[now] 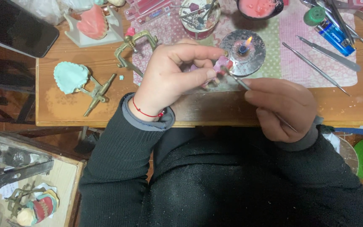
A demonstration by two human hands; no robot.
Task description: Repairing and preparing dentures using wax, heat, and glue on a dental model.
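Observation:
My left hand [174,71] pinches a small pink wax denture piece [221,67] between thumb and fingers, above the table's near edge. My right hand [281,106] grips a thin metal wax tool [237,79], whose tip touches the pink piece. Just behind them a small spirit burner [243,51] burns with a small flame on a round metal dish. A red string is tied round my left wrist.
On the wooden table [85,113] lie a green cast [70,76], brass clamps [132,47], a pink denture on a white stand [92,23], a tin of burs [198,14], a bowl of pink wax [258,7], a lighter [335,35], steel instruments [316,65] and a phone [15,26].

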